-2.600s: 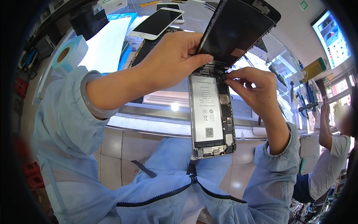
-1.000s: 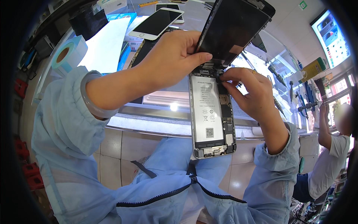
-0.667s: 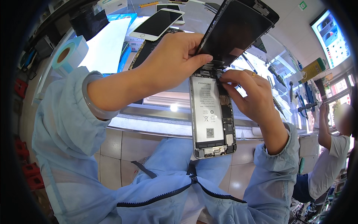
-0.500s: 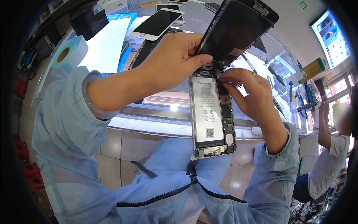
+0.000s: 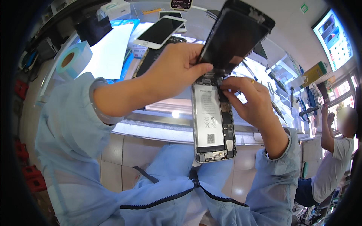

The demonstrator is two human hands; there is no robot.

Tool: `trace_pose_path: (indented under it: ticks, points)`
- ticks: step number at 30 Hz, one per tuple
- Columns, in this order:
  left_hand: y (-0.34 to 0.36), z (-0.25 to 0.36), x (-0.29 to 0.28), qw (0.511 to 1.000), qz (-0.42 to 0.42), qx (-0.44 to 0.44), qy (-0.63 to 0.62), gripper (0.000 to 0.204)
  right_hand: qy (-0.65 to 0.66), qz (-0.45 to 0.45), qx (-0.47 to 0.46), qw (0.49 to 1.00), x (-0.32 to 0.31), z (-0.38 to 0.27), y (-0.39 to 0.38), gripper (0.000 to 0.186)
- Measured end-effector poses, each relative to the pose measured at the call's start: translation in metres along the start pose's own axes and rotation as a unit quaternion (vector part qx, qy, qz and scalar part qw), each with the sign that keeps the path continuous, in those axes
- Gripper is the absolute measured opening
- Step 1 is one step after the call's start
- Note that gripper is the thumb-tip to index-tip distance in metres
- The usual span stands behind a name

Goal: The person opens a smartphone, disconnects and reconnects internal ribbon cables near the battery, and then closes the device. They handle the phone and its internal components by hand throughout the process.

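Note:
An opened phone point(image 5: 229, 132) is held up in front of me, its long white battery point(image 5: 207, 116) and inner parts showing. Its dark screen panel point(image 5: 235, 41) is swung up from the body's far end. My left hand point(image 5: 179, 66) is closed on that panel's lower left edge, thumb in front. With thumb and forefinger bent together, my right hand point(image 5: 250, 98) works at the body's upper right, near where panel and body meet. Whatever lies between those fingertips is too small to make out. A ring is on one right finger.
On the glass-topped counter lie a white-framed phone point(image 5: 160, 33), a label roll point(image 5: 73, 60), white paper point(image 5: 107, 51) and a black box point(image 5: 93, 28). Screwdrivers point(image 5: 278, 81) and pliers stand at the right. Beyond them another person point(image 5: 333, 162) is beside a wall screen point(image 5: 335, 39).
The phone sits slightly lower and a little left in view, and the counter items also appear lower. Both hands keep their places on the phone; the right fingers have shifted slightly.

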State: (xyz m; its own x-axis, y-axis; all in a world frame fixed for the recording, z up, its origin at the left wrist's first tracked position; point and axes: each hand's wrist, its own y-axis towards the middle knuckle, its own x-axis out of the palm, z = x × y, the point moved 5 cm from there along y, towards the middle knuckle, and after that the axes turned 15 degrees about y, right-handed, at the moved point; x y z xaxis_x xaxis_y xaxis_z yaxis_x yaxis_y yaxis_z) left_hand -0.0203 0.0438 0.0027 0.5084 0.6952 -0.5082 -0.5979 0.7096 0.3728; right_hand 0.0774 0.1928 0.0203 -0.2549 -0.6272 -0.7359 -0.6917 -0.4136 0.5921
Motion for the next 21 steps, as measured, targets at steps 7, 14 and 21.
trace_pose_path:
  ticks: [7, 14, 21]
  points:
    - [0.003, -0.006, 0.003, 0.999, -0.020, -0.027, 0.008, 0.013, 0.010, -0.041, 0.023, 0.999, -0.002, -0.001, -0.001, 0.026]
    - [0.003, -0.004, 0.000, 1.000, -0.025, -0.014, -0.002, 0.013, 0.032, -0.015, 0.031, 0.999, 0.000, 0.003, 0.000, 0.025]
    - [0.003, -0.002, 0.002, 0.999, -0.024, -0.030, 0.009, 0.013, -0.001, 0.058, -0.006, 0.998, -0.030, 0.004, 0.005, 0.015]
